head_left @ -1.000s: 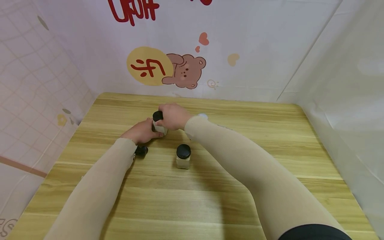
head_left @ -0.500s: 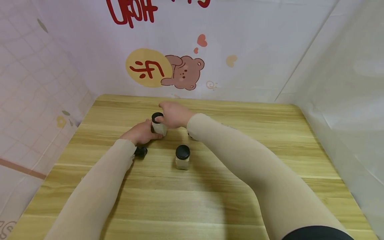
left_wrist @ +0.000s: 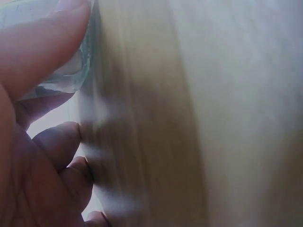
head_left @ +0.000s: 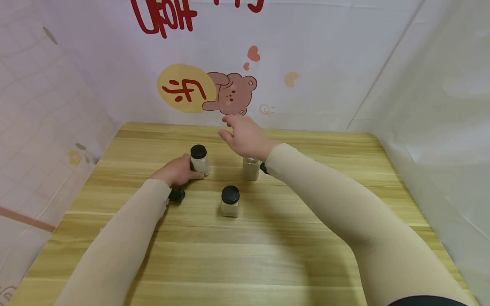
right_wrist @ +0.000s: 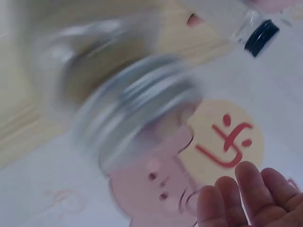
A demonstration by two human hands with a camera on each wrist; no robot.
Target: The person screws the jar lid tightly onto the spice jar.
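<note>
My left hand [head_left: 177, 171] grips a small clear jar [head_left: 200, 165] with a black lid, low on its body, at the back left of the table. The left wrist view shows the thumb [left_wrist: 42, 45] across the glass and a finger beneath it. My right hand [head_left: 249, 138] is raised to the right of that jar, fingers spread loosely, holding nothing. Below it stands a lidless glass jar [head_left: 251, 171], partly hidden by the hand. Its threaded neck [right_wrist: 137, 104] looms blurred in the right wrist view. A third jar [head_left: 230, 208], black-lidded, stands upright nearer the front.
The wooden table [head_left: 214, 263] meets a white printed backdrop [head_left: 314, 63] at its back edge. White sheeting [head_left: 432, 106] hangs along the right side. A black wrist device [head_left: 177, 195] sits under the left wrist.
My right hand has let go of the black lid and moved right and up. The lid stays on the jar in my left hand. The lidless jar has come into view.
</note>
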